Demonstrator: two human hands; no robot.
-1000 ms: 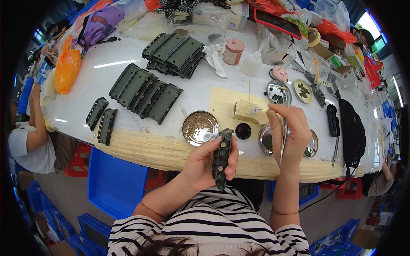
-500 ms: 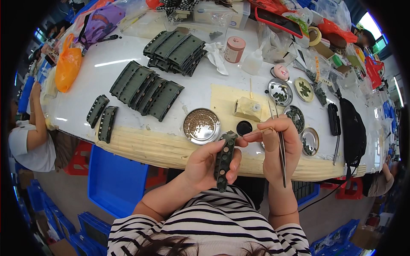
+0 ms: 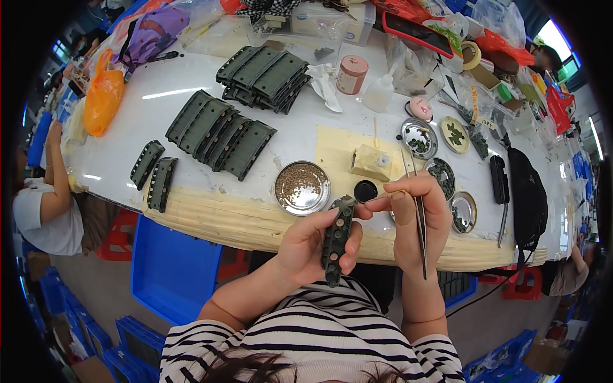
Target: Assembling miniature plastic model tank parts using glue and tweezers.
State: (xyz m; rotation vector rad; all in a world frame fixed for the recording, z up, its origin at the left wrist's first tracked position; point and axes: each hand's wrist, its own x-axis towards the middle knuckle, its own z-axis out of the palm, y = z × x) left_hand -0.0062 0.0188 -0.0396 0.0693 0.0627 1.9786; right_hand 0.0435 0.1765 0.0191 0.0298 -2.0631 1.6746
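My left hand (image 3: 299,250) is closed around a narrow dark green curved strip (image 3: 336,239) with a row of round studs, some copper-coloured, held upright above the table's near edge. Close to the strip's upper end, my right hand (image 3: 423,220) pinches what looks like a thin stick, its tip reaching toward the left fingertips. Metal tweezers (image 3: 422,246) also lie in the right hand, tips pointing down past the palm. Beyond the hands are a dish of small copper-brown pieces (image 3: 302,187) and a small black round cup (image 3: 365,191).
Similar green strips (image 3: 161,185) and stacked wider green panels (image 3: 220,134) lie to the left. Metal dishes of dark small parts (image 3: 440,175), a wrapped block (image 3: 371,164) and a black pouch (image 3: 527,198) are at right. A blue tray (image 3: 172,271) sits below the table edge.
Almost nothing differs. The strip in my left hand has turned very slightly, and the view has shifted a little; both hands keep their holds.
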